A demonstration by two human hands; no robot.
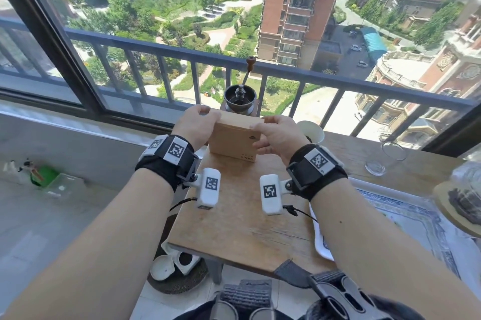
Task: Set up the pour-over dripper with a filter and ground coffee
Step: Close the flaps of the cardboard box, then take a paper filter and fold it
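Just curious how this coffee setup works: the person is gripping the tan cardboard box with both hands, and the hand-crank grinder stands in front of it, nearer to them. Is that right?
Not quite. In the head view, both the left hand and the right hand do grip the tan cardboard box, but the hand-crank grinder stands behind it, on the window side, farther from the person.

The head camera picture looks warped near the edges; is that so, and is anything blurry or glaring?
Head view: wide-angle lens bows the window frame and railing; bright daylight, no harsh glare on the cardboard box held by both hands; the glass dome at the right edge is smeared and soft.
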